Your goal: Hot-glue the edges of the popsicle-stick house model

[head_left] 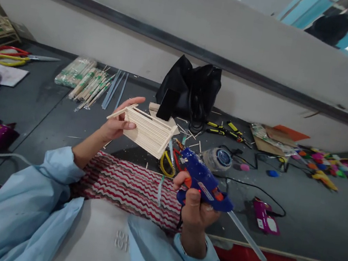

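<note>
My left hand (pixel 119 120) holds up a small house-like model made of wooden sticks (pixel 147 131), gripping its left end with the fingers curled round it. In my right hand (pixel 193 205) is a blue hot glue gun (pixel 203 183) with an orange trigger. Its nozzle points up and left at the model's lower right corner, close to it. A clear glue stick juts out of the gun's back to the lower right. Both sleeves are light blue. A red and white striped cloth (pixel 129 185) lies under my arms.
On the dark table lie a black bag (pixel 193 89) with a dark phone standing in front of it, packs of wooden sticks (pixel 86 80), red and yellow scissors (pixel 11 56), pliers (pixel 226 131), a tape roll (pixel 218 158), pink devices (pixel 264 216) with cables, and coloured pom-poms (pixel 316 162).
</note>
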Motion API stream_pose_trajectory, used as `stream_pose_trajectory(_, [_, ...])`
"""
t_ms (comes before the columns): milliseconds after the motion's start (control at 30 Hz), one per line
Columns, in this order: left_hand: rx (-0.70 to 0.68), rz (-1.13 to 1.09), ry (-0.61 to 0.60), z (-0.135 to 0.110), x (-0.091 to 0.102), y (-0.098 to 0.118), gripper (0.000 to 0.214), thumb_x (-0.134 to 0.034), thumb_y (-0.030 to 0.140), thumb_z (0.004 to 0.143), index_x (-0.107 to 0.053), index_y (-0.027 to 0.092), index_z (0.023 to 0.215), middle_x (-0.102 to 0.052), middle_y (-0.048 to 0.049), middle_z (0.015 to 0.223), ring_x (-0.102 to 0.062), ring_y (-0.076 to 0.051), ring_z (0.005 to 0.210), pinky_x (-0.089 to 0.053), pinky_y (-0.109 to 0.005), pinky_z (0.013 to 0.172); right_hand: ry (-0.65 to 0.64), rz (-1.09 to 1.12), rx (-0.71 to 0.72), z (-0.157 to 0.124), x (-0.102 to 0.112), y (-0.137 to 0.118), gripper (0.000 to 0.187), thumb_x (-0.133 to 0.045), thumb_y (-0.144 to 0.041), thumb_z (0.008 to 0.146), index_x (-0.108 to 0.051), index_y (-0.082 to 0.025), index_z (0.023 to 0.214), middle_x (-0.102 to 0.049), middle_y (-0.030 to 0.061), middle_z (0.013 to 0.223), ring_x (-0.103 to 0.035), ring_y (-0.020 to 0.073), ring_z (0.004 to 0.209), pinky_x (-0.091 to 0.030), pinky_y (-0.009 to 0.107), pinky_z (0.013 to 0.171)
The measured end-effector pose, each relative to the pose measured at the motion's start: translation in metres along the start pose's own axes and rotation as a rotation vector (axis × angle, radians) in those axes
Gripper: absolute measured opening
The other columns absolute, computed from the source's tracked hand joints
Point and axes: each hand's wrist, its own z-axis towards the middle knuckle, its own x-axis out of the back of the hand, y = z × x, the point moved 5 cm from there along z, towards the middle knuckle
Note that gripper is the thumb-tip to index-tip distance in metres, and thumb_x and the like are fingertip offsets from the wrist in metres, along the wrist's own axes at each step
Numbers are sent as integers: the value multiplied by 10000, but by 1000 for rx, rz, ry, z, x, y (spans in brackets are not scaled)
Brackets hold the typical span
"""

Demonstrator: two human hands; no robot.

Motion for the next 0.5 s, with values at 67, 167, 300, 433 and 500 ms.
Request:
stream_pose_trajectory(67, [-6,0,10,0,0,2,780,-894,269,558,-628,246,1290,-659,15,841,-619,-120,719,-506,-212,652,10,7,-7,1,1,2,317,-597,-514,918,-606,-214,1020,-695,27,774,-618,171,598,-512,332,549])
stream_pose_trajectory(167, [14,10,37,-1,0,3,783,-885,272,548,-635,245,1289,-670,10,845,-612,-136,724,-503,-237,669,-1,36,-18,2,0,4,308,-591,-513,919,-608,-216,998,-690,27,775,-608,169,582,-509,340,552])
stream_pose_trajectory(300, [37,16,56,-3,-2,5,782,-880,267,555,-629,239,1295,-666,6,859,-610,-150,740,-489,-263,701,-8,76,-29,3,-2,6,322,-595,-541,909,-618,-226,971,-691,21,760,-599,166,551,-489,337,525])
stream_pose_trajectory(433, [46,23,54,-4,-3,5,785,-883,278,550,-625,242,1291,-670,0,861,-613,-158,735,-484,-268,685,-14,88,-36,3,-3,8,327,-597,-551,911,-618,-225,907,-680,16,742,-583,155,545,-456,316,494])
stream_pose_trajectory(500, [49,31,46,-4,-2,4,794,-886,288,544,-624,242,1292,-668,-1,848,-611,-158,719,-485,-270,673,-16,105,-30,3,-3,9,316,-593,-537,921,-615,-225,875,-676,11,746,-579,147,552,-450,308,497])
